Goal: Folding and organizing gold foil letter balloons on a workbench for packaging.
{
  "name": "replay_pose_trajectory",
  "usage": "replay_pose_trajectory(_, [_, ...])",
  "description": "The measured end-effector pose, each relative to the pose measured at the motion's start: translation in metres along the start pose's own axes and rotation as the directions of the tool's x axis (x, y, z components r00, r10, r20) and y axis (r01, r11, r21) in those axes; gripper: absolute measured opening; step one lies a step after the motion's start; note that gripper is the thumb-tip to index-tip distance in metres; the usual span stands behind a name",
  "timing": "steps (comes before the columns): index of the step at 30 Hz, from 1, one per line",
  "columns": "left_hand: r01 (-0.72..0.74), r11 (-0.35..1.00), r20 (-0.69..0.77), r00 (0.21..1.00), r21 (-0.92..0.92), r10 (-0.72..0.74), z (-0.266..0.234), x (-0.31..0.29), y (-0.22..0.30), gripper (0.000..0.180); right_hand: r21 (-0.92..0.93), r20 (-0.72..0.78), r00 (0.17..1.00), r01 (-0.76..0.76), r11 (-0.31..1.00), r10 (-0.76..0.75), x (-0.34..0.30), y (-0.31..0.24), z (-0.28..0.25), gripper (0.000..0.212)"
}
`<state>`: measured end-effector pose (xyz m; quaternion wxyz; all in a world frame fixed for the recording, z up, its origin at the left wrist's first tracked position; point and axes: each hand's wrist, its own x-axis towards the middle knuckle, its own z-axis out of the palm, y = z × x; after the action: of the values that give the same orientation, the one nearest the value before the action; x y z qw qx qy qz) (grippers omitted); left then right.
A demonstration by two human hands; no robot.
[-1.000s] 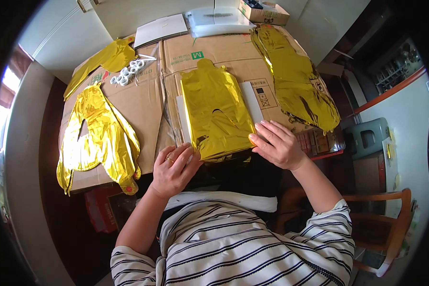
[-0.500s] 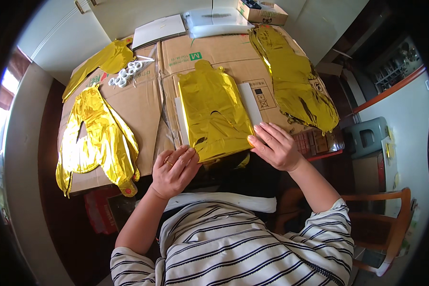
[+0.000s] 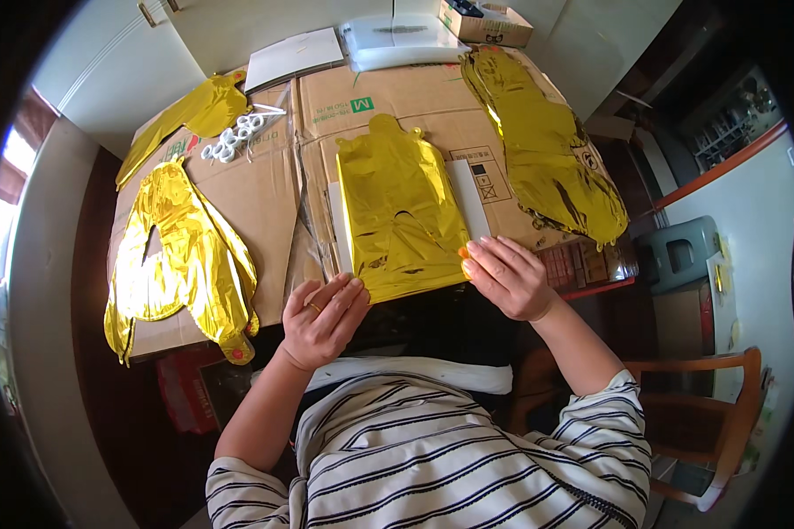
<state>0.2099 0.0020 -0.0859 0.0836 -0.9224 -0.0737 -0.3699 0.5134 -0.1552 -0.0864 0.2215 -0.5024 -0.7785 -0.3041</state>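
A flat, uninflated gold foil balloon [image 3: 393,198] lies over a white board [image 3: 469,198] on the cardboard, its near edge at the table's front. Its near left corner is pinched between the fingers of my left hand [image 3: 325,317]. At the near right corner my right hand [image 3: 512,275] is closed on the foil, with a small orange spot showing by the fingertips. Between the two hands the near edge is drawn nearly straight. Other flat gold foil balloons lie at the left [image 3: 172,256], far left [image 3: 198,110] and right [image 3: 547,145].
Flattened cardboard [image 3: 265,203] covers the table. White ribbon rolls [image 3: 229,141] sit at the back left. Along the back are white sheets [image 3: 295,57], a clear plastic pack [image 3: 401,42] and a small box [image 3: 485,25]. A wooden chair [image 3: 737,423] and a grey-green stool [image 3: 679,251] stand to the right.
The balloon has shifted slightly toward me, uncovering more of the board's right side. Its near edge has flattened and pulled straighter. My right hand has lowered a little; both hands keep their hold.
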Motion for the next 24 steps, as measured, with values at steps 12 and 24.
replay_pose_trajectory(12, [-0.046,0.997,-0.021,0.999,-0.068,0.045,-0.0040,0.0036,0.0001,0.022,0.055,0.023,0.999,0.030,0.998,-0.032,-0.0046,-0.0010,-0.0074,0.019])
replay_pose_trajectory(24, [-0.070,0.990,-0.019,0.998,-0.123,0.068,-0.0040,0.0070,-0.0026,0.029,-0.010,0.006,1.000,0.023,1.000,-0.023,-0.0019,-0.0034,-0.0052,0.020])
